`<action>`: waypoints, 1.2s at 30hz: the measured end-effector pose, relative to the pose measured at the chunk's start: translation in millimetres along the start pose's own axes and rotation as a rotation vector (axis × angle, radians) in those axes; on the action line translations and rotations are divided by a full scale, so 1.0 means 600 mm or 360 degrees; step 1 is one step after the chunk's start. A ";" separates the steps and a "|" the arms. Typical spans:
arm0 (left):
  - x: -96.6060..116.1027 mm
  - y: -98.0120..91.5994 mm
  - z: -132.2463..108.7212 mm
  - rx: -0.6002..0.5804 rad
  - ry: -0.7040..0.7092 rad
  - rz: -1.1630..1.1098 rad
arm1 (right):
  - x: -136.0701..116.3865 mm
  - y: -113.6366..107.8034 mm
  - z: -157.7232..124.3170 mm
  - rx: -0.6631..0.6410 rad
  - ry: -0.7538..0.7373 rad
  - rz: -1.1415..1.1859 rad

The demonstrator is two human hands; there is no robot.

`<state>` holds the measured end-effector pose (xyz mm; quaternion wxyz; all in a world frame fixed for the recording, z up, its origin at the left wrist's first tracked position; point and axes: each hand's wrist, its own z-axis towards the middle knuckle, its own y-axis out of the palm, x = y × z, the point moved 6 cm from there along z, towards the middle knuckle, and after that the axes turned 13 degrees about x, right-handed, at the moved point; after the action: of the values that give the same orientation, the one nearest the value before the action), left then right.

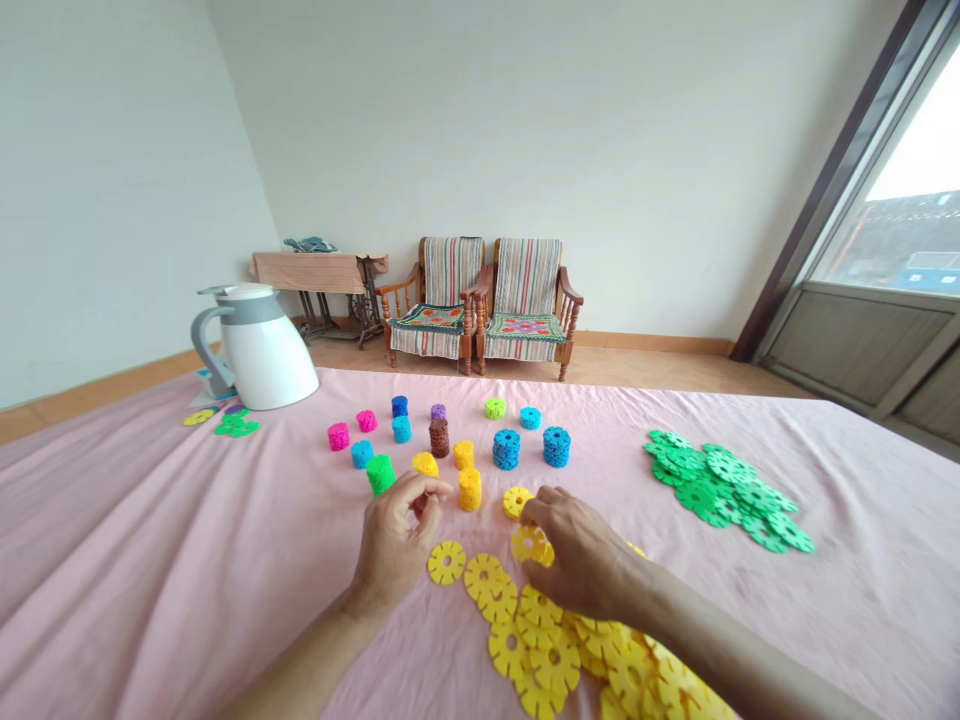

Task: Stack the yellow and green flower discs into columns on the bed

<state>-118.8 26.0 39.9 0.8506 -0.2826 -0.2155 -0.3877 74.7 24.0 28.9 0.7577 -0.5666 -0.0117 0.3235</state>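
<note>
Pink cloth (150, 520) covers the table, wrinkled at left. My right hand (529, 545) is curled over yellow discs (531, 545) at near centre; can't tell if they're gripped. My left hand (401, 530) is half-curled, thumb close to fingers; can't tell if anything's in it. Loose yellow pile (555, 660) near right, green pile (720, 480) far right, small coloured stacks (506, 450) mid-table. White jug (270, 345) far left. Room: pale wall (525, 120), two wooden armchairs (451, 280) with striped covers, draped side table (307, 270) left of them, tiled floor (622, 362), window (911, 230) at right.
</note>
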 end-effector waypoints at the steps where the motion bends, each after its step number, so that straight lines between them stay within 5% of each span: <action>1: 0.001 0.000 0.000 -0.0002 -0.0001 0.0001 | 0.006 0.000 0.007 0.0072 0.0012 0.0019; 6: -0.001 0.000 -0.001 -0.0013 -0.0024 0.0013 | 0.031 0.004 0.045 0.0318 0.0031 0.0030; 14: 0.002 -0.001 0.000 0.0009 -0.0035 -0.0024 | 0.043 0.025 0.055 0.0227 0.0043 -0.0011; 20: 0.000 0.000 -0.002 -0.0024 -0.0034 0.0002 | 0.019 0.007 0.042 0.0292 0.0031 0.0067; 28: 0.003 0.000 -0.001 -0.0019 -0.0011 0.0014 | -0.069 0.026 -0.007 -0.0131 -0.0099 0.0226; 36: 0.002 0.000 0.000 -0.0024 -0.0029 0.0013 | -0.069 0.041 -0.001 -0.0218 -0.0041 0.0080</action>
<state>-118.3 25.2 40.4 0.8480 -0.2933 -0.2192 -0.3831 30.5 6.1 21.7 0.7087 -0.6130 -0.0293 0.3480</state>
